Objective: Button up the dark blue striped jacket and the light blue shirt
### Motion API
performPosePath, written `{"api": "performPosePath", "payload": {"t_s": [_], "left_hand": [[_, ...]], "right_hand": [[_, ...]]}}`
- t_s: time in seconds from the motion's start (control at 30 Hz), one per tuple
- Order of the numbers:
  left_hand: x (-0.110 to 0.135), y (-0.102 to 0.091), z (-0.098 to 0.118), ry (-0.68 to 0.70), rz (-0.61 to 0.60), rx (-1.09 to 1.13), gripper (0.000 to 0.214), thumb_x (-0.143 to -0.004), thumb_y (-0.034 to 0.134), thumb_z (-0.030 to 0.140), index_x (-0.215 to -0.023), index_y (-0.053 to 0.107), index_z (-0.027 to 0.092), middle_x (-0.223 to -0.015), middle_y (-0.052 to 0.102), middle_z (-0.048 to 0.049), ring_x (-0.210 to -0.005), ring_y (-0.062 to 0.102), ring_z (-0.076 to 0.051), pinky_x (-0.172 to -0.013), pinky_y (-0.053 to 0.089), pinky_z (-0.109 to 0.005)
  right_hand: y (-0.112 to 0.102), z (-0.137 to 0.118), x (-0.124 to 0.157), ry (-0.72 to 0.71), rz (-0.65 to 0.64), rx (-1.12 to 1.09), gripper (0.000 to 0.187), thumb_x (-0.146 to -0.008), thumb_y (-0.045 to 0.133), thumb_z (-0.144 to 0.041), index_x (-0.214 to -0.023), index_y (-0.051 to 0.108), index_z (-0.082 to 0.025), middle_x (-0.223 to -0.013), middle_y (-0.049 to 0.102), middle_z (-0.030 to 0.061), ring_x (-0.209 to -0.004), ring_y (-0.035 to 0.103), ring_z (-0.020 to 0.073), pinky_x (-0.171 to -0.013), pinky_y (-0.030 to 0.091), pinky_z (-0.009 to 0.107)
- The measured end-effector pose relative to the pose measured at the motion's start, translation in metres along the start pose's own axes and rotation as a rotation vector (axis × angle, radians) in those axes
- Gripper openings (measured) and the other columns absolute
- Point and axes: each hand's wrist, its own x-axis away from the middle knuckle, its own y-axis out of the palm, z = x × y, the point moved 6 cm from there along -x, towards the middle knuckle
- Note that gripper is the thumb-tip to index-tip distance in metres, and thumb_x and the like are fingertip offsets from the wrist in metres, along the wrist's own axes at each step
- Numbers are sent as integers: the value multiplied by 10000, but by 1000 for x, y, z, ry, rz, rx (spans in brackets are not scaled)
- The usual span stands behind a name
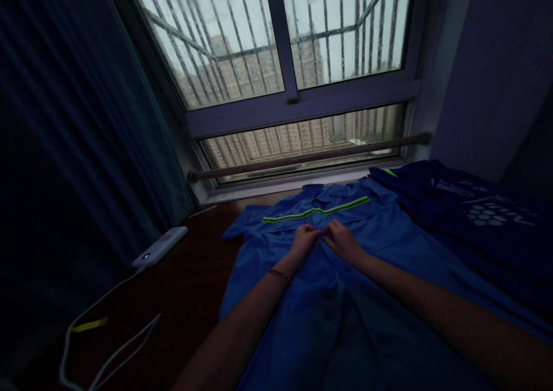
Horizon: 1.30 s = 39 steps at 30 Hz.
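A blue short-sleeved work shirt (276, 247) lies spread out, front side up, with its collar toward the window and a yellow-green stripe across the chest. My left hand (306, 238) pinches the front placket just below the stripe. Close beside it, my right hand (341, 240) grips the placket from the other side, fingertips nearly meeting. Any button between the fingers is too small and dark to make out. Lower down, the placket runs toward me between my forearms. A bracelet (280, 273) circles my left wrist.
A darker blue garment (484, 212) with white print lies at the right. On the dark wooden surface (190, 287) at left are a white power strip (161, 247), its white cable (103, 292) and a yellow tag (89, 325). A curtain (108, 120) hangs left; a rail (311, 158) crosses the window.
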Motion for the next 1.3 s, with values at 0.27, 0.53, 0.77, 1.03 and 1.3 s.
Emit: {"api": "performPosePath", "payload": {"t_s": [0.27,0.53,0.77,1.03,1.3], "left_hand": [[9,0,2,-22,72,37,280,-628,574,95,-832,395,164,-522,442,78,-396,441,-49,-422,363,-173],[12,1,5,14,66,59,322,-612,546,61,-849,362,178,-565,431,82,-408,416,-34,-439,350,-166],[11,5,7,67,-2,99,362,-577,499,31,-861,340,190,-558,437,92,-409,411,-36,-437,340,-157],[11,6,7,109,-31,118,370,-565,467,17,-869,348,192,-542,428,97,-398,399,-36,-425,315,-155],[10,5,8,126,-16,74,350,-556,480,28,-842,360,191,-525,420,105,-393,402,-38,-434,320,-157]], "right_hand": [[-2,2,-1,8,45,-93,111,-692,493,-104,-789,491,-159,-783,500,30,-739,480,138,-673,400,252],[-3,8,-4,71,74,-195,126,-668,519,-125,-792,520,-143,-734,525,13,-676,495,118,-631,407,229],[1,18,-5,226,41,-293,120,-704,538,-217,-778,560,-125,-707,580,28,-634,533,120,-599,416,224],[-9,4,-3,44,95,-232,230,-779,425,-149,-891,625,-170,-797,589,29,-724,536,122,-681,408,229],[3,12,-3,89,-1,-155,344,-742,399,-76,-978,636,-154,-824,587,57,-748,542,136,-712,419,238]]}}
